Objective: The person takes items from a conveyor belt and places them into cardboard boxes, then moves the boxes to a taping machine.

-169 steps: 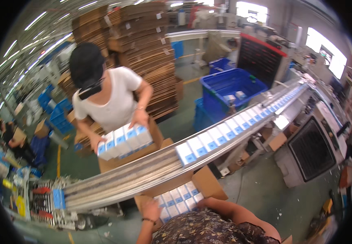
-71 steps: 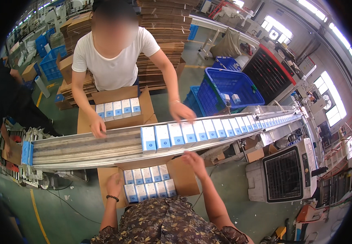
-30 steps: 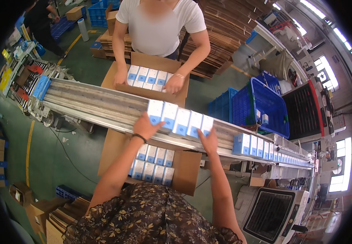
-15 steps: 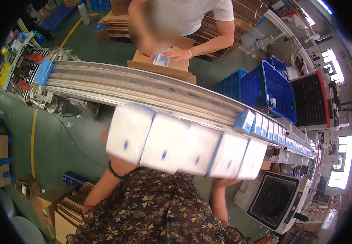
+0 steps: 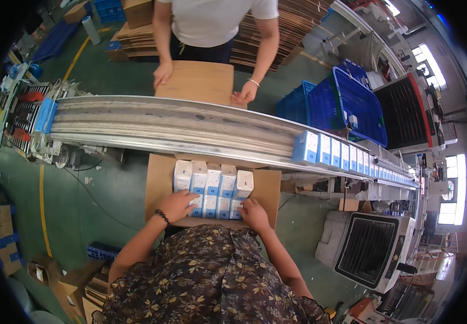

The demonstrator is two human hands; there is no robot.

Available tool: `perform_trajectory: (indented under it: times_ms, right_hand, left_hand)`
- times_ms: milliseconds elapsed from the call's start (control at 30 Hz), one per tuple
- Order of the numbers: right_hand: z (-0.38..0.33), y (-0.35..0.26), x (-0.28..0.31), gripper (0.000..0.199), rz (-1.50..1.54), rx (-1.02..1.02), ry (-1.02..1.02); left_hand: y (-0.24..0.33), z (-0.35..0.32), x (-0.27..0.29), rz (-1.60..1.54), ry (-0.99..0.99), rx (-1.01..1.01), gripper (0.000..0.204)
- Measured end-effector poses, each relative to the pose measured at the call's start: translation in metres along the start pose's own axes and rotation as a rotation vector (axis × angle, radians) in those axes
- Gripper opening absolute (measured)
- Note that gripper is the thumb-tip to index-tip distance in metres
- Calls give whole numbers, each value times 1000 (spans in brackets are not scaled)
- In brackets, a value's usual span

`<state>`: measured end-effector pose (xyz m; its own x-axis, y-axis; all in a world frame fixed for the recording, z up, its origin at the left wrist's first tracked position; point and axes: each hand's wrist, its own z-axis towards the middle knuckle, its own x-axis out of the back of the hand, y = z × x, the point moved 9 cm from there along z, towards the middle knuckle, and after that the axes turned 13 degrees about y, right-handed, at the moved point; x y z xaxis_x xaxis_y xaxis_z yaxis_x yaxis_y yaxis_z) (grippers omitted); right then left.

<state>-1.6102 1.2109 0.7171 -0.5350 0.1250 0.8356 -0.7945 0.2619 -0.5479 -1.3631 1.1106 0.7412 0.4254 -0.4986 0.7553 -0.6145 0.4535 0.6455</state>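
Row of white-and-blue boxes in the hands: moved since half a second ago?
Yes. The row of boxes went from above the conveyor down into the carton on its near side.
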Motion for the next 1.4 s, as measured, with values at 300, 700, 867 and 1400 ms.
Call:
perform_trajectory:
  times_ms: [300, 700, 867, 1400]
  right_hand:
    - [92, -9, -80, 52, -428, -112, -61]
    - [51, 8, -60, 22, 342, 302, -464]
    - [79, 83, 184, 20, 412, 59, 169]
    - [193, 142, 224, 88, -169, -253, 401]
  left_hand:
    - [-33, 51, -46, 586, -117, 6, 74]
    - [-125, 123, -123, 510, -531, 160, 83]
    - [-17, 110, -150, 670, -745, -156, 47]
    - [62, 217, 51, -232, 567, 143, 63]
